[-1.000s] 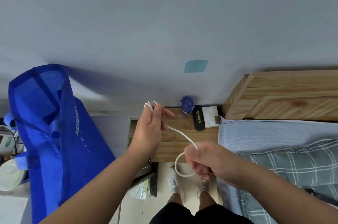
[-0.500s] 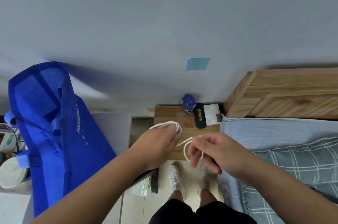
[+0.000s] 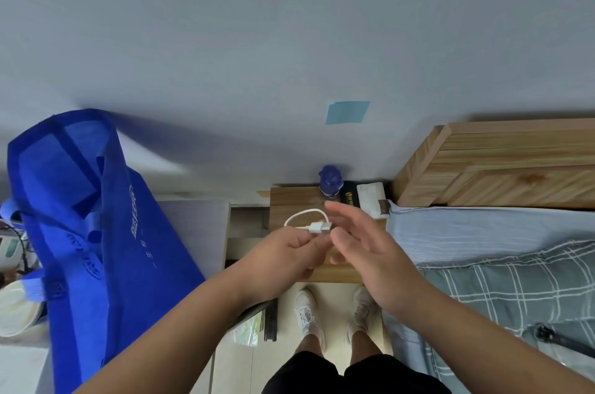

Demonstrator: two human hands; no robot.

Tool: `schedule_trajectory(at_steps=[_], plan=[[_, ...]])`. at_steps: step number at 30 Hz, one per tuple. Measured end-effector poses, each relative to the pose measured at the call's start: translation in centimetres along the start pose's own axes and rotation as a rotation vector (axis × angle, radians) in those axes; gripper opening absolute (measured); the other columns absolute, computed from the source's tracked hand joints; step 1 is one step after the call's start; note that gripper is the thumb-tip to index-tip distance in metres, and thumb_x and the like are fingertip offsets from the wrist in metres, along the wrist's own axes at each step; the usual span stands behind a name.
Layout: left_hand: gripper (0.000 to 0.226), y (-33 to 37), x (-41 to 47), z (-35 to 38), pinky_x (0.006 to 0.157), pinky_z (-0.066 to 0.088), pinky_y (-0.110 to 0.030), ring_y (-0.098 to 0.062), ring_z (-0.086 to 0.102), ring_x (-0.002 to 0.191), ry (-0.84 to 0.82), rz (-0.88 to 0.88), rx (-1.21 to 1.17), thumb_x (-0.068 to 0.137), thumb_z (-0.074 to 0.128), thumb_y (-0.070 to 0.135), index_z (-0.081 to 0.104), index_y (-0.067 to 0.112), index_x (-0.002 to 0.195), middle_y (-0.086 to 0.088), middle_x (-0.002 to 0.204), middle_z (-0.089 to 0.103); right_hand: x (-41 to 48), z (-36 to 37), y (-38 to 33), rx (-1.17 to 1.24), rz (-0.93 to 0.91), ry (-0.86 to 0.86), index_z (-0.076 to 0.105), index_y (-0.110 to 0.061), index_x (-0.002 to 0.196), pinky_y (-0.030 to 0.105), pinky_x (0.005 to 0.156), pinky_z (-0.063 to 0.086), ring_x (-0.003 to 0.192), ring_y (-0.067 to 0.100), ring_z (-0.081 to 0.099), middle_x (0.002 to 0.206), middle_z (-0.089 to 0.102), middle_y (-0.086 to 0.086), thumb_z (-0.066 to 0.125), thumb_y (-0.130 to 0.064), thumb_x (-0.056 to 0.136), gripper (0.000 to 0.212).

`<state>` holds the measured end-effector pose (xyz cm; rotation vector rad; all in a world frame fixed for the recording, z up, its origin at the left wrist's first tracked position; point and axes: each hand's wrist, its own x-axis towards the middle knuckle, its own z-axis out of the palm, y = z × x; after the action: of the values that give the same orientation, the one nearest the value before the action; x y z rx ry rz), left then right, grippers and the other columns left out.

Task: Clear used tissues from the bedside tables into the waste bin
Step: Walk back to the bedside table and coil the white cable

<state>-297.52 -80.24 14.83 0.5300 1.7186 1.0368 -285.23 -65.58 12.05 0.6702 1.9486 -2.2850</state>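
Head view: left hand (image 3: 283, 257) pinches looped white cable (image 3: 317, 227); right hand (image 3: 370, 252) spread above wooden bedside table (image 3: 289, 200).

The wooden bedside table (image 3: 291, 202) carries 3 things (all along its wall edge): blue bottle (image 3: 329, 182), black case (image 3: 348, 198), white packet (image 3: 372, 197).

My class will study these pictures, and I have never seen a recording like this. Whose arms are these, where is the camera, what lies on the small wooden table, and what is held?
No machine here: these are a person's own bare arms, filmed by one wide-angle camera worn on the head and looking down. The left hand pinches a looped white cable near its plug end. The right hand is open beside it and holds nothing. At the back of the wooden bedside table are a blue bottle, a flat black object and a flat white one.
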Motion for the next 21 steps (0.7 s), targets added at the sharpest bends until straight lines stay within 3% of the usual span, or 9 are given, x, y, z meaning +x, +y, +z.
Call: schedule_trajectory(at_steps=[4,7,10,11,13,15,18,19,21], plan=[[0.049,0.7,-0.3,-0.6,0.043,0.019,-0.021,-0.010,0.020,0.045,-0.112,-0.067,-0.337,0.096,0.060,0.050,0.041,0.027,0.057,0.009,0.052,0.028,0.3,0.2,-0.5,-0.196,-0.016,-0.058,0.067,-0.026,0.092,0.019,0.072,0.045,0.074,0.003,0.053,0.082,0.058,-0.003,0.041,-0.067,0.096,0.049],[0.043,1.0,-0.1,-1.6,0.041,0.014,-0.022,-0.009,0.018,0.044,-0.097,-0.087,-0.762,0.092,0.066,0.045,0.047,0.025,0.059,0.011,0.050,0.026,0.3,-0.2,0.4,-0.428,-0.070,-0.060,0.064,-0.025,0.081,0.022,0.071,0.043,0.075,0.007,0.051,0.081,0.052,-0.009,0.049,-0.046,0.106,0.035],[0.033,1.9,0.4,-0.9,0.044,0.023,-0.023,-0.010,0.025,0.046,-0.148,0.011,-1.131,0.101,0.053,0.037,0.056,0.017,0.074,0.007,0.056,0.029,0.2,0.2,1.0,-0.276,-0.035,0.006,0.061,-0.033,0.076,0.012,0.069,0.041,0.069,0.000,0.053,0.074,0.059,-0.015,0.048,-0.035,0.109,0.036],[0.032,2.2,0.6,-0.3,0.045,0.030,-0.023,-0.010,0.032,0.047,-0.114,0.032,-1.229,0.104,0.051,0.035,0.058,0.016,0.080,0.006,0.058,0.035,0.2,0.5,1.1,-0.204,-0.004,-0.010,0.063,-0.033,0.077,0.015,0.072,0.044,0.069,0.002,0.056,0.074,0.064,-0.013,0.048,-0.037,0.109,0.036],[0.032,2.8,1.5,0.5,0.051,0.045,-0.024,-0.011,0.046,0.052,0.034,0.079,-1.359,0.108,0.047,0.036,0.061,0.016,0.088,0.004,0.063,0.048,0.3,1.3,1.1,-0.109,0.096,-0.070,0.065,-0.036,0.074,0.035,0.080,0.054,0.075,0.020,0.067,0.078,0.073,-0.004,0.049,-0.044,0.105,0.036],[0.031,2.9,2.5,0.9,0.059,0.054,-0.024,-0.012,0.059,0.059,0.266,0.174,-1.232,0.111,0.043,0.036,0.061,0.016,0.094,0.002,0.071,0.065,0.0,1.9,1.0,0.013,0.229,-0.164,0.062,-0.036,0.068,0.039,0.078,0.058,0.078,0.033,0.072,0.073,0.072,0.000,0.050,-0.047,0.100,0.036],[0.032,1.6,3.1,0.7,0.075,0.059,-0.022,-0.012,0.074,0.081,0.530,0.330,-0.504,0.112,0.039,0.034,0.064,0.018,0.101,-0.001,0.092,0.080,-1.0,2.1,0.6,0.247,0.399,-0.302,0.061,-0.027,0.071,0.030,0.065,0.057,0.064,0.028,0.069,0.062,0.058,-0.002,0.050,-0.046,0.101,0.037],[0.032,0.8,2.9,0.7,0.082,0.058,-0.022,-0.011,0.074,0.090,0.515,0.364,-0.239,0.112,0.039,0.034,0.066,0.021,0.102,0.000,0.098,0.080,-1.2,2.1,0.3,0.270,0.437,-0.326,0.062,-0.025,0.073,0.030,0.062,0.057,0.059,0.027,0.068,0.060,0.054,-0.002,0.051,-0.046,0.100,0.036],[0.031,-1.0,2.3,0.8,0.083,0.056,-0.028,-0.008,0.069,0.092,0.312,0.347,0.191,0.112,0.041,0.039,0.065,0.027,0.096,0.004,0.095,0.073,-1.6,1.8,-0.7,0.161,0.486,-0.354,0.066,-0.025,0.075,0.026,0.055,0.053,0.050,0.020,0.063,0.055,0.050,-0.004,0.053,-0.045,0.100,0.035]])
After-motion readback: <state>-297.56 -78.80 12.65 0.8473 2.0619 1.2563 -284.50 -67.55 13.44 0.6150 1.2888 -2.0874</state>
